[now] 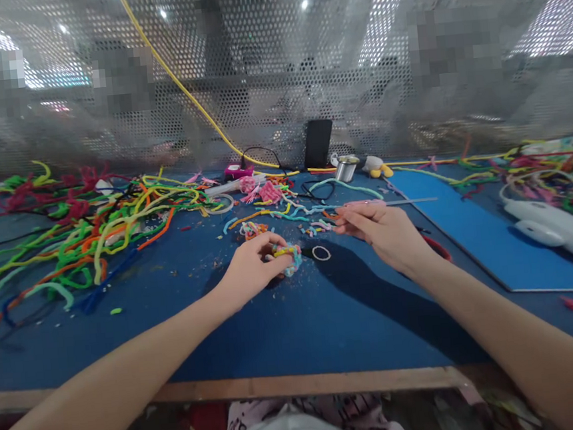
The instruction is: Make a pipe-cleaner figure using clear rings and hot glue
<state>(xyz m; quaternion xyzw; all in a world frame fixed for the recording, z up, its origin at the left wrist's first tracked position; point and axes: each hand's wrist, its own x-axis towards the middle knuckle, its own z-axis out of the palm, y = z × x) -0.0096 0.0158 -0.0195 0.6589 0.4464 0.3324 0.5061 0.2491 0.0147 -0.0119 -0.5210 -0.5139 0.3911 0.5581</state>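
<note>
My left hand point(253, 265) is closed around a small knotted bundle of light blue, yellow and pink cord point(293, 260), held just above the blue tabletop. In my right hand point(380, 227), the fingers pinch a thin, straight tool point(410, 201) with a pinkish part at the fingers and a grey shaft pointing right. Its exact kind cannot be made out. On the table between my hands lies a small pale ring point(320, 253). Short coloured cord pieces point(318, 227) lie just beyond it, close to the right fingertips. Another small multicoloured knotted piece point(254, 230) rests behind my left hand.
Tangled coloured cords point(117, 223) cover the left side, with more cords point(554, 178) at far right. A blue board point(474, 239) and a white glue gun point(553, 225) lie right. A dark phone point(319, 144) and metal can point(346, 168) stand before the perforated screen point(263, 63).
</note>
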